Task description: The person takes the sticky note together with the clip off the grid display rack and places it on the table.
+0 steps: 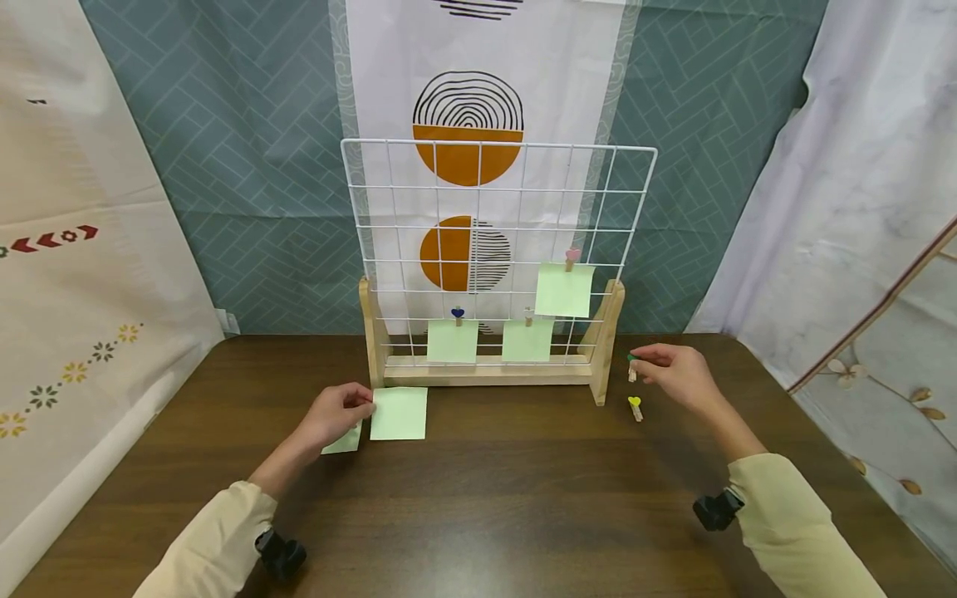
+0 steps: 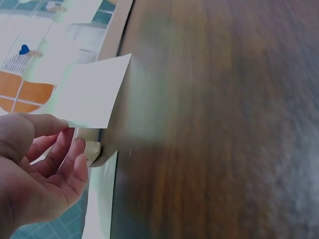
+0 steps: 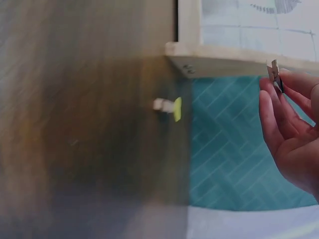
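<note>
Between thumb and finger, my left hand (image 1: 334,418) pinches one edge of a pale green paper square (image 1: 399,414), lifted above the table in the left wrist view. Another green paper (image 1: 344,440) lies partly hidden beneath that hand. At the right, my right hand (image 1: 676,375) pinches a small wooden clothespin (image 3: 273,73) with a dark green top. On the table near it lies a clothespin with a yellow heart (image 1: 635,408). Green papers hang on the white wire grid (image 1: 499,190), held by clothespins with a blue heart (image 1: 458,314), a pale top (image 1: 528,316) and a pink heart (image 1: 572,256).
The grid stands in a wooden base (image 1: 486,375) with two upright side posts, at the back of the dark brown table (image 1: 478,498). Behind it hangs a patterned cloth (image 1: 277,183). White fabric (image 1: 845,191) hangs at the right, and a cream cloth (image 1: 90,274) at the left.
</note>
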Tool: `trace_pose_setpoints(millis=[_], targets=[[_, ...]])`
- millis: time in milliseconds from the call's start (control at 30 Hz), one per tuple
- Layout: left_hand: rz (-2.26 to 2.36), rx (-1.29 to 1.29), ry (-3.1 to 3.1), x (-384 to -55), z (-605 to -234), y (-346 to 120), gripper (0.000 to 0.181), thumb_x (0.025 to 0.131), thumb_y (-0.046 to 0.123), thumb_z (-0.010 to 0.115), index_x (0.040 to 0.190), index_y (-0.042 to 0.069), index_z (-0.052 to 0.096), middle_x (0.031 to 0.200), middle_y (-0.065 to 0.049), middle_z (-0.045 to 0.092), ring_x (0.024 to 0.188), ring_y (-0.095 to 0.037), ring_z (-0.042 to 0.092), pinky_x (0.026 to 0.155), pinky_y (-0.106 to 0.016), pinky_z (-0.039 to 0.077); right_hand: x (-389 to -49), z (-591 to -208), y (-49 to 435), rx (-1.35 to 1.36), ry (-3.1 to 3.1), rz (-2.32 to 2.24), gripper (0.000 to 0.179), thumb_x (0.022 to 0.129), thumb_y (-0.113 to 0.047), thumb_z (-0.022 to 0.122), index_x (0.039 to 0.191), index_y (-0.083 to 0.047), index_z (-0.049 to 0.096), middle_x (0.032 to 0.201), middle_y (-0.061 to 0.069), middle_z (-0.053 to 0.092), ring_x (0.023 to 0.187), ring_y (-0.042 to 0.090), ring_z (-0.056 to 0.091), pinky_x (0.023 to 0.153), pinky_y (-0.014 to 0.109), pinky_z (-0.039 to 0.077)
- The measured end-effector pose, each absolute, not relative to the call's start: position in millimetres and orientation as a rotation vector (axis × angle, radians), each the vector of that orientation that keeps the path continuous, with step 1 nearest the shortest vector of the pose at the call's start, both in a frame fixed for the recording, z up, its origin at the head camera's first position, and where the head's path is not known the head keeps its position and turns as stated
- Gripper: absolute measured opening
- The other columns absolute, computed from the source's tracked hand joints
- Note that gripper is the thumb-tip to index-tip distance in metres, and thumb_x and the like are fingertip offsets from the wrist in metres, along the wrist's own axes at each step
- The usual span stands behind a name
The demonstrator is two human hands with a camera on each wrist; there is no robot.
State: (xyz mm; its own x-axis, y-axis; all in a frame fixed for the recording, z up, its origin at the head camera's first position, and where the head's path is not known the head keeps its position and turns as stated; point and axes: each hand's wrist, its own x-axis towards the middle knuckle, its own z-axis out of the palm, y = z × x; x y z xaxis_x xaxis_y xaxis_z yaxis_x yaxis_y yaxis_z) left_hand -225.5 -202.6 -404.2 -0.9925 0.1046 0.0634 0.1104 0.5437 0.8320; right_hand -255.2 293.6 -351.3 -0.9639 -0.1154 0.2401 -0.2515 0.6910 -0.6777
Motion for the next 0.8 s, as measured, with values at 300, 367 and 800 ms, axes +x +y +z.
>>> trace_pose_setpoints(millis=[300,367,800], targets=[[-1.454,-0.142,-2.761,-221.0,-409.2,-210.3,0.011,0.09,0.002,0.064,0.098,-0.006,0.064,0.086,-0.01,0.064,0.08,-0.022,0.059,0.062,-0.031,0.045,-252.0,-369.9,314.2,0.254,-2.817,1.191,0.035,0.094,-0.016,0.064,0.117,0.009,0.063,0.108,0.025,0.066,0.081,0.031,0.069,0.074,0.045,0.055],[-1.454,-0.119,-2.774,-220.8,-409.7,-211.7,0.012,0.09,0.003,0.064,0.098,-0.006,0.064,0.087,-0.01,0.065,0.079,-0.022,0.058,0.061,-0.031,0.045,-252.3,-374.1,318.6,0.257,-2.855,1.227,0.036,0.094,-0.016,0.064,0.118,0.01,0.062,0.109,0.026,0.065,0.082,0.032,0.069,0.074,0.044,0.055],[-1.354,-0.06,-2.868,-221.0,-410.2,-214.8,0.018,0.09,0.004,0.062,0.104,-0.008,0.063,0.088,-0.01,0.064,0.079,-0.023,0.056,0.067,-0.032,0.044,-258.7,-396.8,339.9,0.31,-2.943,1.277,0.029,0.092,-0.003,0.063,0.112,0.017,0.06,0.108,0.029,0.064,0.084,0.027,0.066,0.068,0.033,0.056]])
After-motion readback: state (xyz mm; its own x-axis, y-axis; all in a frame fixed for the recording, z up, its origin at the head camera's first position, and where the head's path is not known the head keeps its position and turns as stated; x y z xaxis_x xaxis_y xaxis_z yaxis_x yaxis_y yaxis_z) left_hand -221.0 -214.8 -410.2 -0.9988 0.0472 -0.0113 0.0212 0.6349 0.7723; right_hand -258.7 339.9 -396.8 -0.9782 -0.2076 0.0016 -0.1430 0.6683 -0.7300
